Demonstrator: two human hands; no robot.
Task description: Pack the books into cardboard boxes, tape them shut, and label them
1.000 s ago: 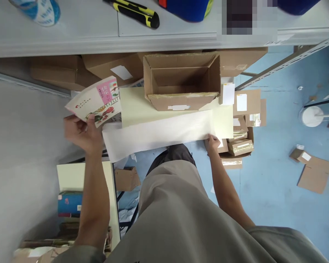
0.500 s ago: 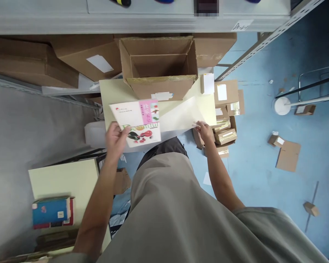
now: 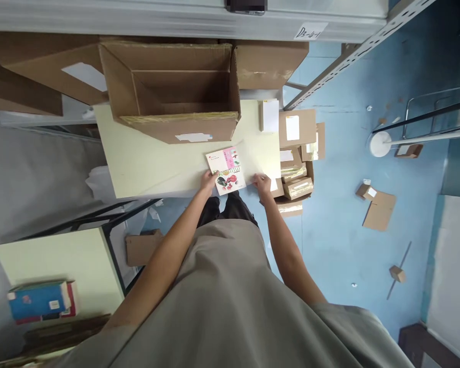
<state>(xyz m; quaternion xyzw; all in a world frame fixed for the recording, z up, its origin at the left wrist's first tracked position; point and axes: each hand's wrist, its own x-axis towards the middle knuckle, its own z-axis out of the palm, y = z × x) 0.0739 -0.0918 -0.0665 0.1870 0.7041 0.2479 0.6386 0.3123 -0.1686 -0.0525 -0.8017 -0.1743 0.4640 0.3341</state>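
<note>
A small book (image 3: 227, 169) with a pink and white cover and fruit pictures lies on the pale yellow table (image 3: 138, 158), on top of a translucent white sheet (image 3: 253, 163). My left hand (image 3: 208, 181) grips the book's near left corner. My right hand (image 3: 262, 182) pinches the sheet's near right edge, just right of the book. An open, empty cardboard box (image 3: 176, 92) stands on the table behind the book.
Closed cartons lie under the grey shelf (image 3: 176, 20) at the back. Small taped boxes (image 3: 297, 168) are stacked right of the table. A second table (image 3: 57, 260) at lower left carries a blue book (image 3: 38, 300). Cardboard scraps (image 3: 377, 207) lie on the blue floor.
My left hand carried the book from the far left across and set it down on the sheet near my right hand. The view has tilted down and pulled back.
</note>
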